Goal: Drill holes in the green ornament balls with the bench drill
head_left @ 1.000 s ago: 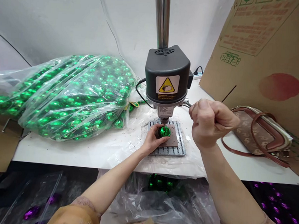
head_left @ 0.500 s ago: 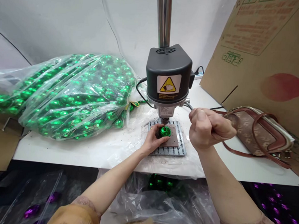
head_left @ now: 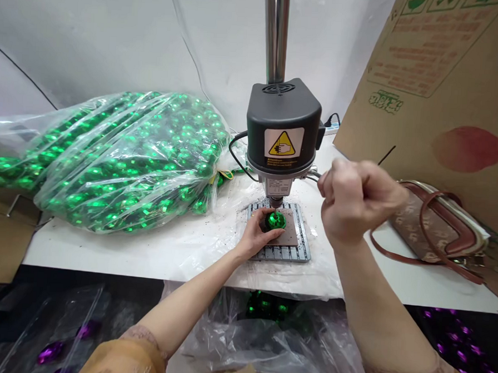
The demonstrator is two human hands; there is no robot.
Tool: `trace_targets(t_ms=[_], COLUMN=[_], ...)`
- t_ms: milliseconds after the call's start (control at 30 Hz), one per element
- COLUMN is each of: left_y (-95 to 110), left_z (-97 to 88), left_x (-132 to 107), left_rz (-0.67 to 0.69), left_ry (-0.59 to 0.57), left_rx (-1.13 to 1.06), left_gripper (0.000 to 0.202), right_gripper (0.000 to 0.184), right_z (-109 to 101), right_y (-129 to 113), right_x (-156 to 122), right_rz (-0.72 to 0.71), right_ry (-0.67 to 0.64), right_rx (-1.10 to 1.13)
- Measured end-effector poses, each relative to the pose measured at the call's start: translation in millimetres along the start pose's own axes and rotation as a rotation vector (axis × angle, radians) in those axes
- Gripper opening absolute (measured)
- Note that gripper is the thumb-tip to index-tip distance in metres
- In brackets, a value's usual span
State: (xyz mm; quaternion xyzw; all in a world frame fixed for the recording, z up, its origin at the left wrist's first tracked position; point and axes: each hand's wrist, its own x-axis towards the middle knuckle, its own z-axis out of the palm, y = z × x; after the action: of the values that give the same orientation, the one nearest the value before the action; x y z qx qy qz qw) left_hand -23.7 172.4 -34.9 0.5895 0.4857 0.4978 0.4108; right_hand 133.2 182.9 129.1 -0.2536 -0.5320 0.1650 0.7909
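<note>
A shiny green ball [head_left: 276, 221] rests on a brownish pad [head_left: 290, 233] over the slotted metal base [head_left: 304, 250] of a small drill press [head_left: 283, 127]. My left hand [head_left: 257, 231] is closed around the ball's left side, thumb in front and fingers behind. Right above the ball is the drill chuck [head_left: 276, 201]. My right hand [head_left: 352, 200], in a fist, grips the press's lever [head_left: 314, 174] on the right; most of the lever is hidden inside the fist.
A clear plastic bag [head_left: 133, 164] full of green balls lies on the left of the white table [head_left: 103, 251]. At right are a brown handbag [head_left: 443, 222] and a large cardboard box [head_left: 428, 107]. Purple balls [head_left: 50, 352] lie below the table's front edge.
My right fist has risen slightly and shifted right with the lever. The chuck now sits a little higher off the ball. My left hand stays on the ball.
</note>
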Motion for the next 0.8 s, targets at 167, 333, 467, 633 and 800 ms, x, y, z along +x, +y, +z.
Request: trace_targets(t_ms=[167,333,467,633,800], left_y=[14,34,24,7,10], left_z=[1.4,-1.9,-6.4,-33.0,-78.5], left_x=[-10,-72,-132,-141,-50], left_rz=[0.074,0.35,0.647,0.692,0.413], left_ry=[0.092,0.011,-0.364,-0.272,-0.033], left_rx=[0.126,0.438,0.701,0.698,0.614], left_gripper=[0.051,0.043,0.052,0.054,0.027], right_gripper=[0.045,0.042,0.042,0.04,0.04], right_z=[16,18,18,18,19], right_y=[-14,-15,-16,-16,-17], right_x=[38,41,38,37,36], right_rz=[0.12,0.138,0.126,0.108,0.101], right_ry=[-0.037,-0.05,-0.03,-0.015,-0.008], right_rx=[0.017,0.08,0.078,0.025,0.023])
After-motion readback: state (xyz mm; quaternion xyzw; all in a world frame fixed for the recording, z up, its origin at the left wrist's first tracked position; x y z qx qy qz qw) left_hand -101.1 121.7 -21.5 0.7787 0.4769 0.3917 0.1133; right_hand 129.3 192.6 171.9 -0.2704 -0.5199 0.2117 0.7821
